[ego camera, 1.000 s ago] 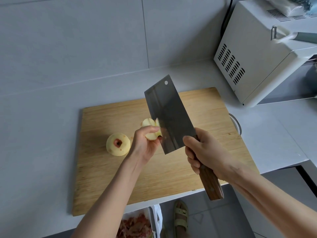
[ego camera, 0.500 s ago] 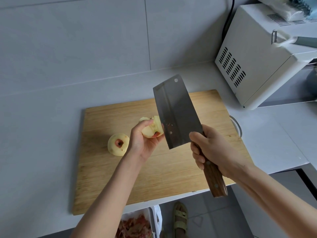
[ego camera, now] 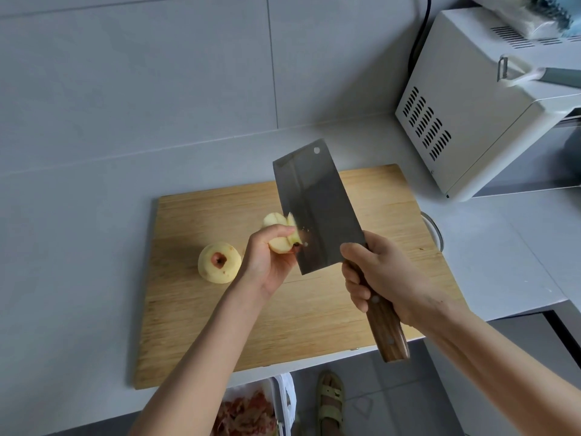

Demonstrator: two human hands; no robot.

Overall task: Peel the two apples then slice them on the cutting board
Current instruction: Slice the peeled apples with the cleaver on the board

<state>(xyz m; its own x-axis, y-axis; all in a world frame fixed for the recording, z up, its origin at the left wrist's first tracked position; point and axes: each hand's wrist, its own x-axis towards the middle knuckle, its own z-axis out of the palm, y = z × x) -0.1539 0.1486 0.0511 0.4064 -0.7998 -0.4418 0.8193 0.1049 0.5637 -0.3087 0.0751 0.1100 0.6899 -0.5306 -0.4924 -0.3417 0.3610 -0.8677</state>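
A wooden cutting board (ego camera: 314, 322) lies on the grey counter. On its left part stands a whole peeled apple (ego camera: 219, 262), core end up. My left hand (ego camera: 267, 261) holds a peeled apple piece (ego camera: 283, 242) above the board's middle. Another pale apple piece (ego camera: 274, 220) shows just behind it. My right hand (ego camera: 380, 275) grips the wooden handle of a cleaver (ego camera: 317, 209). The blade stands raised, its edge against the held piece, with bits of apple stuck to the steel.
A white microwave (ego camera: 471, 121) stands at the back right with a peeler (ego camera: 515, 73) on top. A round metal rim (ego camera: 435, 229) pokes out past the board's right edge. Below the counter edge a bin with red peels (ego camera: 248, 410) and a sandalled foot (ego camera: 330, 404) show.
The cleaver has come back against the held apple piece after tilting away from it. My left hand turned the piece slightly, staying above the board's middle.
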